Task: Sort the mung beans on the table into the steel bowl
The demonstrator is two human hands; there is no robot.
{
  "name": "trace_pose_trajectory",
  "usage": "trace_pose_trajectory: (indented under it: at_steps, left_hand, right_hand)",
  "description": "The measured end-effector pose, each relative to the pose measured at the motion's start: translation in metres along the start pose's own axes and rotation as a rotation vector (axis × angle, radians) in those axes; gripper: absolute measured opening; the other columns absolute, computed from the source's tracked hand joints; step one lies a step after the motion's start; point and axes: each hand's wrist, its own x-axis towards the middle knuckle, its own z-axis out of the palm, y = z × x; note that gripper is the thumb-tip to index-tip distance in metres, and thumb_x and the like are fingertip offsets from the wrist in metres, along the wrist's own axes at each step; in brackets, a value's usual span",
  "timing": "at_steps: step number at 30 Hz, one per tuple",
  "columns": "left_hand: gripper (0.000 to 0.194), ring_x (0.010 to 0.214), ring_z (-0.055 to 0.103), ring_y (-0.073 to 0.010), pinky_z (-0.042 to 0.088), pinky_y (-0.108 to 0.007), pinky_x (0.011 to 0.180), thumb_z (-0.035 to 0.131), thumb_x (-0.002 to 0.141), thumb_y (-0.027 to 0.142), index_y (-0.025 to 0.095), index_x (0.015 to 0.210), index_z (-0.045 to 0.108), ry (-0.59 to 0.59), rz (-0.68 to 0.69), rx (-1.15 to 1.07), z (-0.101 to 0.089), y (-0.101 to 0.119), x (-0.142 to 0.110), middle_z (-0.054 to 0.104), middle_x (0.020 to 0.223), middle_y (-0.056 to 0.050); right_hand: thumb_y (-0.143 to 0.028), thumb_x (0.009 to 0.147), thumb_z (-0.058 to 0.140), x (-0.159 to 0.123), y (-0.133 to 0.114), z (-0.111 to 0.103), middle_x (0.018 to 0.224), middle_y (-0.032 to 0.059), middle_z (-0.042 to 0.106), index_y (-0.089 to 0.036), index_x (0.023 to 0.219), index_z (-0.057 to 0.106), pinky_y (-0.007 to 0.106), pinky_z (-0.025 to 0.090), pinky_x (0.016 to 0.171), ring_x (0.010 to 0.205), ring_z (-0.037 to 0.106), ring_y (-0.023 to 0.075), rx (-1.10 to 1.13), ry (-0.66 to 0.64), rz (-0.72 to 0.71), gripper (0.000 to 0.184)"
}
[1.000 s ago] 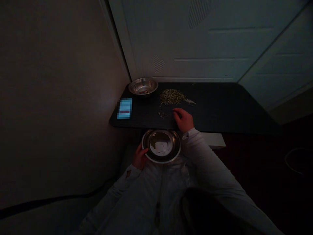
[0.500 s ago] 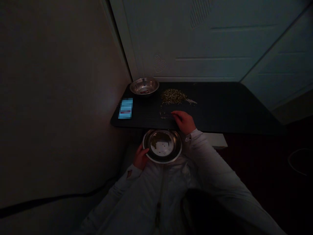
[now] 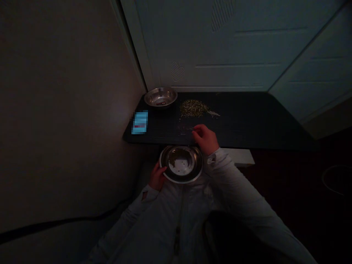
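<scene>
My left hand point(image 3: 157, 176) grips the left rim of a steel bowl point(image 3: 181, 164) held below the near edge of a black table point(image 3: 247, 121); a few green grains lie in the bowl. My right hand point(image 3: 205, 138) rests on the table's near edge, fingers curled over a few scattered grains point(image 3: 183, 129). A heap of green grains point(image 3: 194, 108) lies farther back on the table.
A second steel bowl point(image 3: 161, 97) stands at the table's back left corner. A lit phone point(image 3: 140, 122) lies at the table's left edge. A pale door point(image 3: 220, 44) rises behind the table, a wall on the left. The room is dim.
My right hand has drawn slightly toward the table's near edge, over the scattered grains. The left hand and bowl have stayed put.
</scene>
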Motion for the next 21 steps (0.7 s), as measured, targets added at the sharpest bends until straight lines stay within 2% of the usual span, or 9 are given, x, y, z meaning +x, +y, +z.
trace_pose_trajectory:
  at_steps: [4,8,14,21]
  left_hand:
    - [0.043,0.083,0.057,-0.0194,0.041,-0.031,0.075,0.062,0.052,0.012,0.019,0.094,0.056,0.001,0.004,-0.007,0.0,0.0,0.0,0.065,0.081,-0.001]
    - [0.048,0.085,0.056,-0.0205,0.042,-0.033,0.073,0.062,0.052,0.012,0.021,0.098,0.054,-0.002,-0.009,0.003,0.0,0.0,0.0,0.065,0.083,-0.001]
    - [0.049,0.084,0.057,-0.0205,0.043,-0.033,0.073,0.062,0.052,0.013,0.021,0.1,0.053,-0.009,-0.018,0.002,0.0,0.0,0.0,0.065,0.085,-0.002]
    - [0.046,0.084,0.057,-0.0181,0.043,-0.031,0.074,0.061,0.052,0.011,0.021,0.097,0.055,0.005,-0.007,-0.002,0.003,0.002,-0.003,0.065,0.083,0.0]
  right_hand:
    - [-0.028,0.07,0.045,0.002,-0.011,0.006,0.064,-0.0012,0.055,-0.018,0.081,0.052,0.023,0.04,0.056,0.058,0.052,0.0103,-0.028,-0.055,0.02,0.017]
    - [-0.028,0.069,0.045,0.007,-0.022,0.001,0.061,-0.0019,0.055,-0.018,0.079,0.052,0.021,0.038,0.055,0.056,0.05,0.0094,-0.087,-0.077,0.028,0.016]
    - [-0.029,0.069,0.045,0.0,-0.025,0.0,0.057,-0.0031,0.055,-0.019,0.079,0.053,0.02,0.033,0.05,0.051,0.049,0.0088,-0.184,-0.21,0.051,0.016]
    - [-0.03,0.07,0.043,-0.002,-0.019,-0.001,0.06,-0.0023,0.058,-0.02,0.081,0.052,0.021,0.031,0.05,0.054,0.051,0.0105,-0.319,-0.18,0.08,0.017]
